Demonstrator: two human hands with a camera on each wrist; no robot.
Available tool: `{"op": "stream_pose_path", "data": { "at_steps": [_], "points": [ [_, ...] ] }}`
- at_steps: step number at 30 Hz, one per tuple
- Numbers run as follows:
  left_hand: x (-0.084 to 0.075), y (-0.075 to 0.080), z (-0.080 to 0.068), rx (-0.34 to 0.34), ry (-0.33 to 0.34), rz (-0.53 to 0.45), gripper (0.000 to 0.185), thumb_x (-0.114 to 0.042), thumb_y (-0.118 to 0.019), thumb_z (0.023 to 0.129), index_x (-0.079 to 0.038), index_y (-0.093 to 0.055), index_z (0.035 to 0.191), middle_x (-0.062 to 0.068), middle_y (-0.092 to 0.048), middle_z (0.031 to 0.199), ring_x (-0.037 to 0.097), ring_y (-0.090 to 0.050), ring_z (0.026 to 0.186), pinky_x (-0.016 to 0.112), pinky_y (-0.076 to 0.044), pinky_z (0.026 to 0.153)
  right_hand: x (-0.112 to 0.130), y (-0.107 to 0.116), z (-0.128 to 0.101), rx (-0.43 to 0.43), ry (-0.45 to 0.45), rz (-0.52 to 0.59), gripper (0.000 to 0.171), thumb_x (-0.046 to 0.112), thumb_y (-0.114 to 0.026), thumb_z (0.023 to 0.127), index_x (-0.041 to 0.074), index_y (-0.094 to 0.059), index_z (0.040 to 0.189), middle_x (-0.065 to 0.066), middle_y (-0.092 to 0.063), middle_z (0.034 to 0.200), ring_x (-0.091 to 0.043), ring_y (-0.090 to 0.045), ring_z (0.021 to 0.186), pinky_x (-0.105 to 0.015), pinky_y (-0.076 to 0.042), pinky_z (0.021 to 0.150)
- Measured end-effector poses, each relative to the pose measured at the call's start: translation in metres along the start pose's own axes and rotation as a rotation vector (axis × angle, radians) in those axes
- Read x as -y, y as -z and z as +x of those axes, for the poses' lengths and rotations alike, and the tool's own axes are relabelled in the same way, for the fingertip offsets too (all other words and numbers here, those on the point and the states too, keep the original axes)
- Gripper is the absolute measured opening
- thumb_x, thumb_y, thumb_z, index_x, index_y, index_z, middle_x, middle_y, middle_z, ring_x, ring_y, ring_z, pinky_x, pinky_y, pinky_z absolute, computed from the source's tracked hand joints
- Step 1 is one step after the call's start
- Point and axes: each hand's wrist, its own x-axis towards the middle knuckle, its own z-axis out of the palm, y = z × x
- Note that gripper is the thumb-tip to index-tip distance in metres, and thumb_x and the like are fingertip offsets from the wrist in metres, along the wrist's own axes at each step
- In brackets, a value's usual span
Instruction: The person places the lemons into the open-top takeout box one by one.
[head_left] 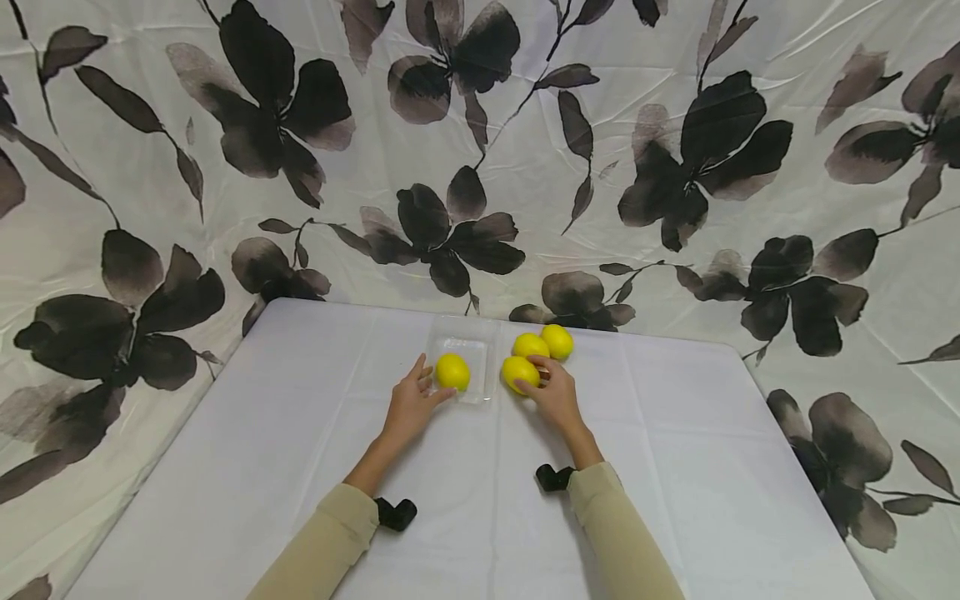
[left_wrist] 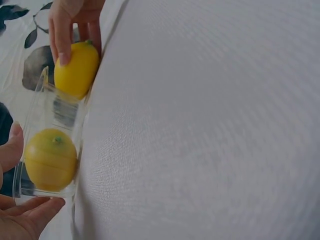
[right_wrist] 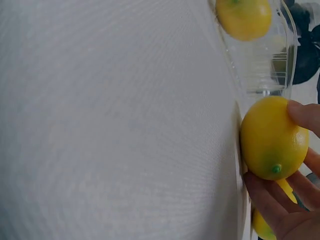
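A clear plastic tray (head_left: 470, 345) lies on the white table (head_left: 300, 433), and one yellow lemon (head_left: 453, 371) sits inside it. My left hand (head_left: 429, 382) rests beside that lemon at the tray's left edge, its relaxed fingers (left_wrist: 35, 212) spread around it without closing. Just right of the tray, my right hand (head_left: 531, 375) grips a second lemon (head_left: 517, 371) that lies on the table; thumb and fingers (right_wrist: 272, 200) curl round it. Two more lemons (head_left: 531, 344) (head_left: 557, 341) lie close behind that hand. In the right wrist view the gripped lemon (right_wrist: 272, 137) nearly touches the tray (right_wrist: 270, 60).
A white cloth printed with dark leaves (head_left: 675, 167) hangs behind and to both sides of the table. The rounded far edge of the table (head_left: 675, 340) runs just behind the lemons. Black wrist mounts (head_left: 395, 512) (head_left: 553, 477) sit on both beige sleeves.
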Motion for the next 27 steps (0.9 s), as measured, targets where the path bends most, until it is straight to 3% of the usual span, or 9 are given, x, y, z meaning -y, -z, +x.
{"op": "stream_pose_path", "data": {
  "at_steps": [16,27],
  "points": [
    [0.0,-0.001,0.0,0.001,-0.003,0.005,0.093,-0.024,-0.077,0.086,0.003,-0.021,0.155,0.027,-0.043,0.148,0.043,-0.055,0.126,0.047,-0.049,0.101,0.009,0.007,0.003,-0.037,0.077,0.014,0.05,0.013,-0.08,0.082,-0.002,-0.063,0.126,-0.021,-0.062,0.13,-0.039,-0.063,0.114,-0.047,-0.056,0.093],
    [0.0,-0.001,0.001,0.0,-0.002,0.019,0.092,-0.025,-0.076,0.087,0.002,-0.021,0.155,0.027,-0.044,0.148,0.043,-0.055,0.126,0.047,-0.049,0.1,0.028,0.009,0.016,-0.05,0.118,-0.021,0.05,0.019,-0.08,0.084,0.003,-0.063,0.128,-0.016,-0.063,0.13,-0.035,-0.065,0.114,-0.044,-0.055,0.095]
  ]
}}
